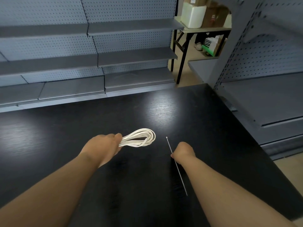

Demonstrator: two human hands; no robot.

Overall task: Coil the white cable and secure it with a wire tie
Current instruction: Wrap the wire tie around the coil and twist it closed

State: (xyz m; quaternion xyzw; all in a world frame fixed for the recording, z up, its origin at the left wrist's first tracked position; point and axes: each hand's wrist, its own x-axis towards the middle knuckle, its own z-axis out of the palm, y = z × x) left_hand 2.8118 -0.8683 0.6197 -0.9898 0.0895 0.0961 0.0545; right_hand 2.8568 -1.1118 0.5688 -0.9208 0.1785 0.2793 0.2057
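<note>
A person stands at a black wood-grain table [164, 105] with both bare forearms stretched out over it. The left hand [105, 145] is closed round one end of the coiled white cable [134, 143], fingers and thumb curled over the gathered strands. The rest of the coil fans out to the right of the fist in a flat oval loop. Whether the loop rests on the tabletop or hangs just above it cannot be told from here.

To the right, apart from the coil, the right hand [183, 153] has its fingers curled in and pinches a thin pale wire tie [180, 176]. The grip falls nearer the tie's far end. The tie runs straight and slanted, its small head pointing away towards the far side of the table and its long tail reaching back along the inside of the right forearm. The tie's head does not touch the cable.

Grey metal shelving with pegboard backing [82, 38] lines the far side of the table, and a second grey shelving unit [270, 79] stands along its right edge. In the gap between them, at the far right, a folding table [205, 30] with black legs carries a white box [193, 15] and a brown cardboard box [214, 17] side by side.
</note>
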